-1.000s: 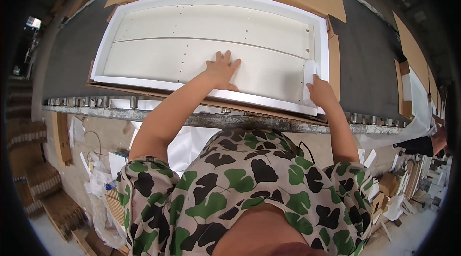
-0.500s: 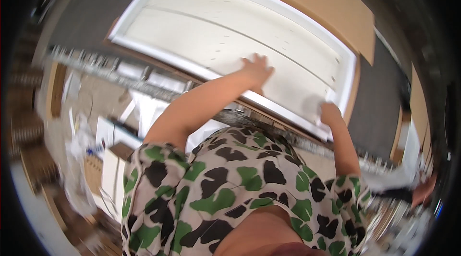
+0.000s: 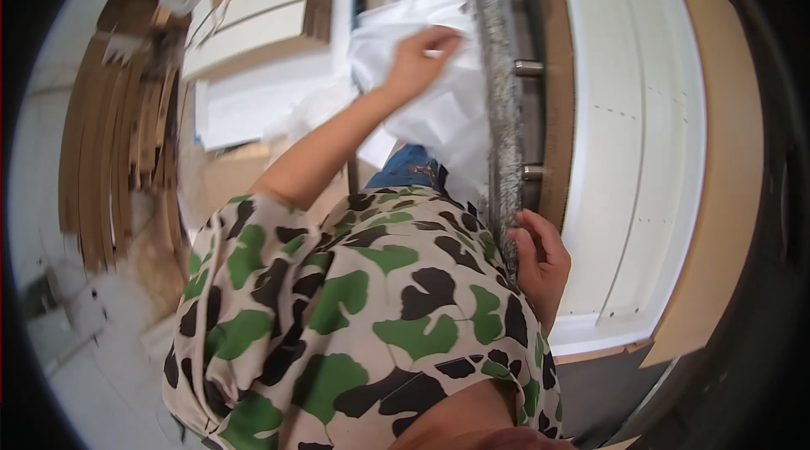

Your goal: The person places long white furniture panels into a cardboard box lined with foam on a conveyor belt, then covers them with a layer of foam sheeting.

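My left hand (image 3: 419,64) is above a heap of thin white sheeting (image 3: 439,117), its fingers bent and a gap showing between thumb and fingertips. I see nothing held in it, and contact with the sheeting cannot be made out. Beside my body, my right hand (image 3: 544,269) has loosely curled fingers, with thumb and fingers apart. It is next to the rough grey edge rail (image 3: 504,138) of a roller conveyor. On the conveyor to my right lies a long white panel (image 3: 620,155) with a lengthwise line and small slots, framed by white edging inside an open cardboard box (image 3: 557,104).
Metal roller ends (image 3: 529,69) stick out between rail and box. A cardboard flap (image 3: 727,129) spreads along the box's far side. At left are stacked white boards (image 3: 253,24), a white sheet (image 3: 245,113) under them, and upright brown cardboard strips (image 3: 105,146).
My view and body have turned left, so the panel now lies to my right. Both hands have come off the panel; the left is over the white sheeting, the right by the rail.
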Demonstrator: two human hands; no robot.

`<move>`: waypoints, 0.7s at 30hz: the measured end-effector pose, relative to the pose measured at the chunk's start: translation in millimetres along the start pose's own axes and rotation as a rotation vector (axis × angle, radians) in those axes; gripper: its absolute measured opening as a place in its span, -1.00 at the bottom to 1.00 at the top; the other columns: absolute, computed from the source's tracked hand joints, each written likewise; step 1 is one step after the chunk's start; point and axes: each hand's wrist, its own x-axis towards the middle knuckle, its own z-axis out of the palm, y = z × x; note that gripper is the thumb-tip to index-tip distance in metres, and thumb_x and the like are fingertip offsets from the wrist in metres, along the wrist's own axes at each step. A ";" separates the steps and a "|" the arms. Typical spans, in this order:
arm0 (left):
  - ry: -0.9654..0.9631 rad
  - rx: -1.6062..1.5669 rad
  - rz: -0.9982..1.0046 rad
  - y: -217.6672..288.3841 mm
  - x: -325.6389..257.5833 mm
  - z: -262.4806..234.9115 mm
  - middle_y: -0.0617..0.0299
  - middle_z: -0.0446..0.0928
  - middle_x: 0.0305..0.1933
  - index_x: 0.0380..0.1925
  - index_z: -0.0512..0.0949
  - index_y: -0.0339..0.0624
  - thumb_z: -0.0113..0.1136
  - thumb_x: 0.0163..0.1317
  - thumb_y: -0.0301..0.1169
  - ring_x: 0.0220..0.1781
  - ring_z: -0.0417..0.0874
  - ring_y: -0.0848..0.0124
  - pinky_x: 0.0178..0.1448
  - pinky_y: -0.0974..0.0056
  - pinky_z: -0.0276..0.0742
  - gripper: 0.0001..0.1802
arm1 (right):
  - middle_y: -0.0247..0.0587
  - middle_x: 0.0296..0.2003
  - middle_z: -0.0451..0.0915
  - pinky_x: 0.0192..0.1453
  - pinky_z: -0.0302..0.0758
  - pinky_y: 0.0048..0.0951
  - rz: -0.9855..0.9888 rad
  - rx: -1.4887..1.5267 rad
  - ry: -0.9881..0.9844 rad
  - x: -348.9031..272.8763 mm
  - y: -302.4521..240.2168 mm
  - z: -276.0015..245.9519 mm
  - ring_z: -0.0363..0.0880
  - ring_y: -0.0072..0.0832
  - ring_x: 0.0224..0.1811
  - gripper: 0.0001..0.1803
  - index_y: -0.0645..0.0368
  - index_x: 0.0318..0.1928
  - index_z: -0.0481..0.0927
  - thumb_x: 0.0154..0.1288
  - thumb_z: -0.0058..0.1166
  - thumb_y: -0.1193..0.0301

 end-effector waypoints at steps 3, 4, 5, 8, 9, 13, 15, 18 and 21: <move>0.246 0.330 -0.292 -85.1 -83.8 -96.2 0.18 0.57 -0.45 -0.33 0.56 -0.33 0.10 0.15 -0.38 -0.41 0.53 0.51 -0.29 0.42 0.43 -0.79 | -0.15 -0.30 0.53 -0.20 0.41 -0.53 0.022 0.090 -0.030 5.1 15.4 24.5 0.48 -0.49 -0.35 -0.77 0.33 -0.15 0.48 0.17 -0.02 0.52; 0.251 0.421 -0.426 -101.3 -121.9 -118.8 0.11 0.58 -0.45 -0.37 0.57 -0.31 0.13 0.11 -0.34 -0.41 0.57 0.42 -0.28 0.38 0.45 -0.77 | -0.11 -0.30 0.53 -0.19 0.41 -0.51 0.017 0.047 -0.092 7.4 33.3 34.2 0.49 -0.47 -0.33 -0.77 0.32 -0.15 0.48 0.18 -0.02 0.50; 0.243 0.498 -0.559 -117.4 -158.4 -131.7 0.04 0.58 -0.46 -0.40 0.58 -0.30 0.15 0.08 -0.30 -0.41 0.60 0.34 -0.27 0.34 0.47 -0.75 | -0.11 -0.30 0.53 -0.19 0.41 -0.51 0.038 0.048 -0.094 10.3 45.6 45.2 0.49 -0.47 -0.33 -0.77 0.32 -0.15 0.48 0.18 -0.02 0.50; 0.080 0.392 -0.887 -152.0 -263.9 -155.7 0.06 0.59 -0.47 -0.41 0.58 -0.26 0.15 0.07 -0.25 -0.39 0.62 0.31 -0.28 0.29 0.47 -0.73 | -0.06 -0.32 0.52 -0.17 0.42 -0.39 0.037 -0.211 -0.197 13.2 82.3 78.5 0.51 -0.29 -0.30 -0.77 0.27 -0.17 0.50 0.16 0.00 0.44; 0.000 0.394 -0.966 -164.9 -293.3 -157.3 0.05 0.58 -0.46 -0.41 0.58 -0.25 0.15 0.07 -0.23 -0.38 0.62 0.27 -0.27 0.26 0.47 -0.72 | -0.06 -0.32 0.52 -0.17 0.42 -0.39 0.061 -0.212 -0.203 13.2 101.4 89.2 0.51 -0.29 -0.30 -0.77 0.27 -0.17 0.50 0.16 0.00 0.44; -0.442 0.425 -0.990 -212.5 -353.8 -113.4 -0.02 0.56 -0.38 -0.37 0.58 -0.23 0.16 0.06 -0.17 -0.30 0.58 0.13 -0.18 0.21 0.46 -0.68 | 0.02 -0.14 0.44 -0.05 0.38 -0.23 -0.118 -0.530 -0.358 40.4 202.5 140.3 0.41 -0.12 -0.11 -0.73 0.17 -0.18 0.53 0.07 0.08 0.36; -0.521 0.282 -0.969 -231.6 -360.3 -105.0 -0.01 0.56 -0.37 -0.33 0.57 -0.23 0.17 0.06 -0.18 -0.28 0.58 0.16 -0.17 0.22 0.45 -0.67 | 0.05 -0.05 0.39 0.01 0.35 -0.19 -0.171 -0.667 -0.400 55.0 234.6 180.2 0.36 -0.05 -0.02 -0.71 0.12 -0.18 0.55 0.04 0.11 0.33; -0.531 0.123 -0.939 -266.1 -357.9 -96.8 0.01 0.55 -0.41 -0.29 0.54 -0.24 0.19 0.05 -0.20 -0.35 0.58 0.21 -0.24 0.26 0.46 -0.66 | 0.12 0.16 0.16 0.13 0.27 -0.13 -0.189 -0.860 -0.419 100.5 292.8 230.2 0.15 0.07 0.13 -0.66 -0.05 -0.16 0.58 -0.04 0.16 0.24; -0.428 0.056 -0.931 -285.4 -353.3 -114.7 0.09 0.55 -0.45 -0.27 0.53 -0.23 0.17 0.09 -0.25 -0.44 0.57 0.33 -0.34 0.31 0.45 -0.70 | 0.08 0.24 0.02 0.18 0.19 -0.06 -0.086 -1.036 -0.505 155.7 352.7 300.3 0.05 0.05 0.21 -0.64 -0.14 -0.15 0.59 -0.04 0.14 0.18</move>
